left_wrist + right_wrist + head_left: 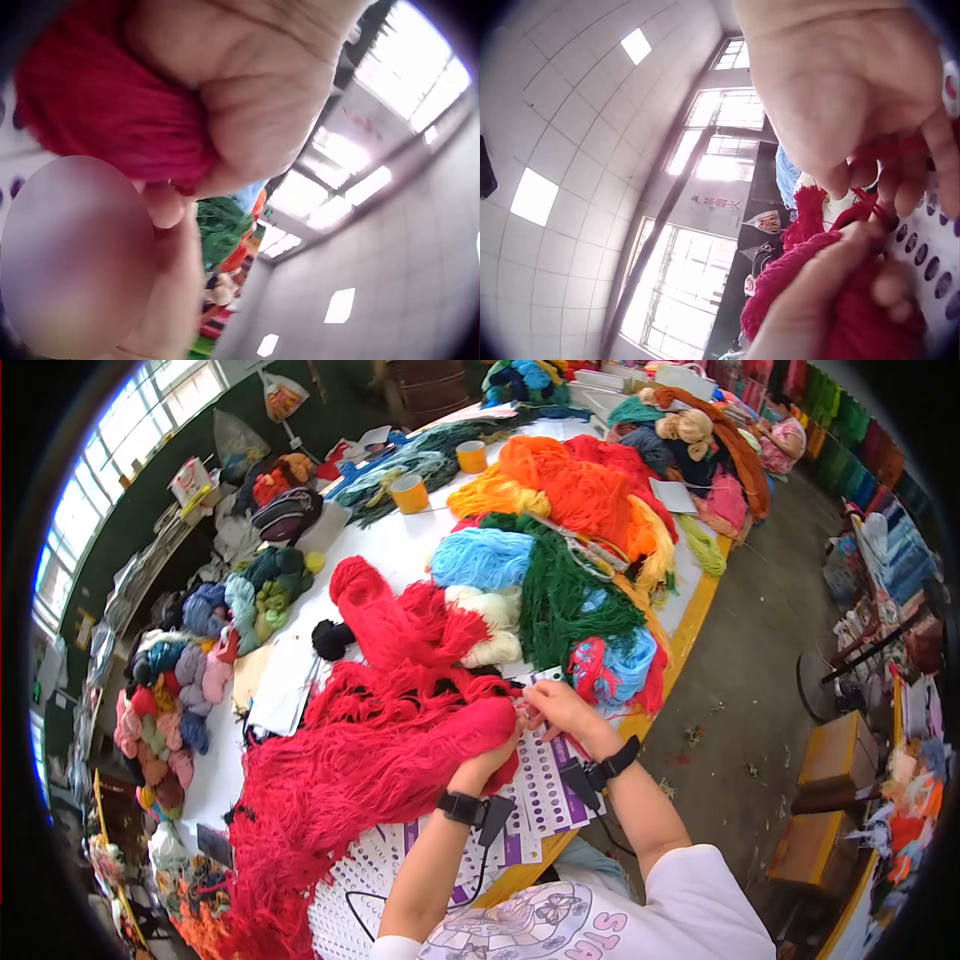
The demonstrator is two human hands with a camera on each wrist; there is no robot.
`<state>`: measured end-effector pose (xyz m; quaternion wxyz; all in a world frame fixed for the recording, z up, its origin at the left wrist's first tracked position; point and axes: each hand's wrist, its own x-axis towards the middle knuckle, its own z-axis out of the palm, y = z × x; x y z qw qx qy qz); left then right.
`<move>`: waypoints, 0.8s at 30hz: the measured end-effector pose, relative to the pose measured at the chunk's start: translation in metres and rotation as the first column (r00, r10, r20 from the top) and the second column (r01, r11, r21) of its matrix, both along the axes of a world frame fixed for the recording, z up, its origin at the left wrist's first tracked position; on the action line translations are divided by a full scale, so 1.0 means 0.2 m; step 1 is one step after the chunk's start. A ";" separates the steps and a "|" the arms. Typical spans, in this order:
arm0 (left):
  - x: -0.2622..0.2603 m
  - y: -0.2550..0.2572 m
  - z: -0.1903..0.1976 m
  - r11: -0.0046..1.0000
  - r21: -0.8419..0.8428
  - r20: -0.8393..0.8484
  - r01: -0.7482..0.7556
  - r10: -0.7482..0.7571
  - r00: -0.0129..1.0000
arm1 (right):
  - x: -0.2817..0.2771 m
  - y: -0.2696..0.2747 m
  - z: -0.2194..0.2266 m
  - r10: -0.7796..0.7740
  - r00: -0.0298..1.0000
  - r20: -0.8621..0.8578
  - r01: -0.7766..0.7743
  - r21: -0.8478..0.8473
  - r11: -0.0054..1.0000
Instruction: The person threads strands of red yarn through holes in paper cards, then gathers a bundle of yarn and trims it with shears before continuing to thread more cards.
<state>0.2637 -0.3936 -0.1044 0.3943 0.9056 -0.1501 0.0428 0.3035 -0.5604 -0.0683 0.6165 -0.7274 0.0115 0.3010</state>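
Left hand (492, 758): fingers and thumb curled round one gathered end of a long, crimson-red hank of loose yarn (365, 760), which bulges over the palm. Right hand (562, 710): fingers bent round a thin red yarn strand (900, 147), just beside that same end; exact fingertip contact cannot be told, as the left-wrist view is partly blurred. Handling (judged): hank light for its bulk, soft, limp, not slippery, hard to break but quick to tangle; best held at the compact gathered end, where the threads lie together, rather than in the loose mass. Position: gathered end within the left hand, remainder spreading left of both hands across the table (690, 632). Beneath the hands, white perforated sheets with purple bands (545, 780). Beyond the hands, a cream yarn bundle (488, 625), a dark green yarn heap (575, 600) and a light blue yarn hank (482, 556); farther off, a bright orange yarn pile (575, 485).
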 end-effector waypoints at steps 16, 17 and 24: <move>-0.22 0.71 0.76 0.630 -0.608 -0.484 -0.484 0.189 0.854 | -0.10 0.16 0.03 -0.163 0.834 0.527 0.238 -0.076 0.968; -0.22 0.59 0.71 0.654 -0.693 -0.398 -0.303 0.003 0.917 | -0.15 0.20 0.11 -0.211 0.887 0.411 0.165 0.143 0.976; -0.20 0.17 0.61 0.365 -0.875 -0.458 -0.319 -0.405 0.791 | -0.30 0.30 0.31 -0.208 0.947 0.244 0.100 0.391 0.915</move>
